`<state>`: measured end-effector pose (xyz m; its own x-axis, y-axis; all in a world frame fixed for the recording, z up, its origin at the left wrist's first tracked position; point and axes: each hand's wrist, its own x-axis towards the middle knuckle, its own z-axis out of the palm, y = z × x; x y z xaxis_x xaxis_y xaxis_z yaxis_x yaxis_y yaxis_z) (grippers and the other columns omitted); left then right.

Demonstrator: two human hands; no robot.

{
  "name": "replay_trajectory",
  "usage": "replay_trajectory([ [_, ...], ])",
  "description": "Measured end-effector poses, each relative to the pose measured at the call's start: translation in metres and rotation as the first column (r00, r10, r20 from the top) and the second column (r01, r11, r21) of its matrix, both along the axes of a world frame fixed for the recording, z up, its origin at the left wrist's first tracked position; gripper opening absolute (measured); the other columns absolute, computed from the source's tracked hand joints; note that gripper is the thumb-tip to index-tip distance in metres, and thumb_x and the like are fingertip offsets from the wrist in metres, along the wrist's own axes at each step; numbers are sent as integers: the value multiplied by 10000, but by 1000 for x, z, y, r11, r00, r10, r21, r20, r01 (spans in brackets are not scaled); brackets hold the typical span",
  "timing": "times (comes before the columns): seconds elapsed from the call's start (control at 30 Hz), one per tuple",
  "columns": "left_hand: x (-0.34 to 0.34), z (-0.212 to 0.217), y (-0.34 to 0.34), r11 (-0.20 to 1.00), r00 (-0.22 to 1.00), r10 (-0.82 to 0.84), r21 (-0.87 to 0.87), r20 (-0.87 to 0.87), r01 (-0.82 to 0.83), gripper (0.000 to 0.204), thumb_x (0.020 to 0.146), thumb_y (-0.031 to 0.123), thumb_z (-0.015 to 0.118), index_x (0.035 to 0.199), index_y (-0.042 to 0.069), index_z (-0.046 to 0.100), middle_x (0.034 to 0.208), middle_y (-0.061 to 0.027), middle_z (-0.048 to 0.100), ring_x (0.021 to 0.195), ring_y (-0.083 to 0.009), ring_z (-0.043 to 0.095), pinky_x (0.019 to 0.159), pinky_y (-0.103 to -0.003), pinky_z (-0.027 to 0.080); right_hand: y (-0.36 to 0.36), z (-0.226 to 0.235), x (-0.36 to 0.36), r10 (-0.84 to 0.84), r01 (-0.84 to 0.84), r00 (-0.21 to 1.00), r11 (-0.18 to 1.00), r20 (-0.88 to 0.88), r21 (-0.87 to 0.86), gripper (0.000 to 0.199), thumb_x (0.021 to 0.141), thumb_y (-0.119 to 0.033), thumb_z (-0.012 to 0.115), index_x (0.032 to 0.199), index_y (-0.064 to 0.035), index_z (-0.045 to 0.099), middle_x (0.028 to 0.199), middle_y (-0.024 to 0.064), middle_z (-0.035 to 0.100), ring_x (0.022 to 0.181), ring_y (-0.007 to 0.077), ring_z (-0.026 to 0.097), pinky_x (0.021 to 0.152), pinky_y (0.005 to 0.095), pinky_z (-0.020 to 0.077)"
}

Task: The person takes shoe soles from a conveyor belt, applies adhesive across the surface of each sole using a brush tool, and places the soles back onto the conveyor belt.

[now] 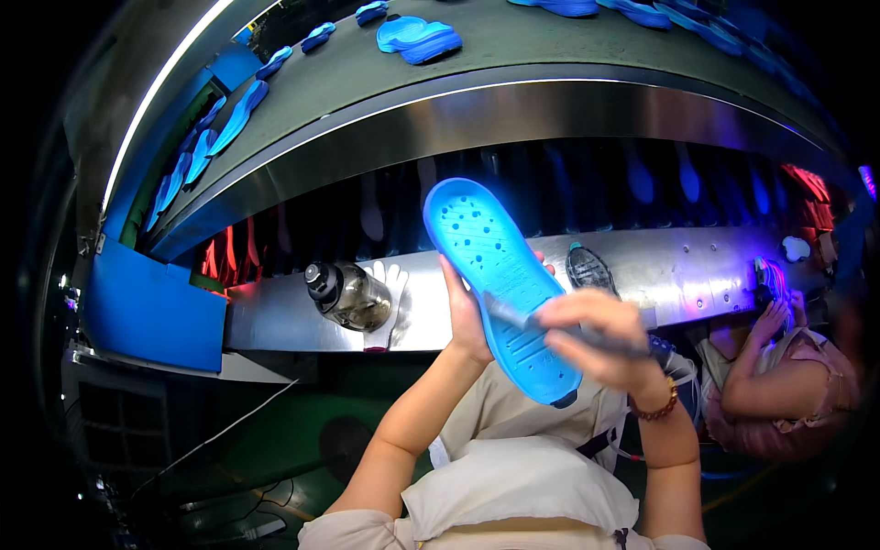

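A light-blue shoe sole [477,240] with small holes near its far end and ridges near the close end lies tilted in front of my body. My left hand [467,316] supports it from below and along its left edge, the fingertips showing at its right side. Above the sole's near half, my right hand [600,335] grips a brush [612,343] with a dark handle. The brush's grey tip is over the sole's middle; motion blurs it, and I cannot tell whether it touches. A small dark piece [565,401] shows at the sole's near end.
Across the front runs a metal ledge [642,298] with a dark bottle [357,298], a white glove [396,293] and a black sole [588,269]. Farther off, blue soles [420,38] lie on a conveyor belt [339,92]. A co-worker [779,380] sits at the right.
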<state>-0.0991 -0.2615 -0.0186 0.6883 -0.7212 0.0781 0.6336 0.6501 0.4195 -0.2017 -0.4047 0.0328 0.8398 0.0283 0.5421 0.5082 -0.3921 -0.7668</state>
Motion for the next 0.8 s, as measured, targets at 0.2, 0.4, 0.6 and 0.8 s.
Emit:
replay_trajectory([
  [0.2, 10, 16, 24, 992, 992, 124, 24, -16, -123, 899, 770, 763, 223, 1243, 22, 413, 1167, -177, 516, 1068, -320, 517, 906, -463, 441, -14, -4, -21, 85, -83, 995, 996, -56, 25, 232, 661, 36, 679, 888, -2, 653, 895, 134, 658, 852, 250, 631, 773, 327, 505],
  [0.4, 18, 27, 27, 995, 994, 82, 50, 75, -86, 891, 766, 761, 263, 1276, 40, 383, 1190, -193, 500, 1075, -337, 512, 911, -490, 430, -2, -1, -25, 363, -358, 926, 931, -99, 68, 236, 684, 31, 682, 913, -23, 663, 898, 108, 673, 950, 252, 607, 862, 347, 474],
  [0.6, 7, 48, 29, 975, 990, 124, 175, 73, -135, 851, 834, 666, 289, 1324, -29, 301, 1256, -214, 455, 1122, -346, 487, 960, -486, 388, 0, -19, -26, 253, -92, 952, 775, -172, 625, 200, 756, 56, 608, 955, 49, 601, 1013, 204, 617, 996, 245, 584, 896, 325, 447],
  [0.8, -23, 25, 18, 976, 984, 148, 145, 104, -162, 698, 882, 525, 310, 1351, 9, 278, 1279, -215, 434, 1113, -382, 487, 966, -530, 369, 22, -11, -39, 156, -63, 972, 896, -178, 440, 225, 761, 58, 596, 986, 50, 596, 1003, 190, 627, 935, 194, 609, 835, 292, 471],
])
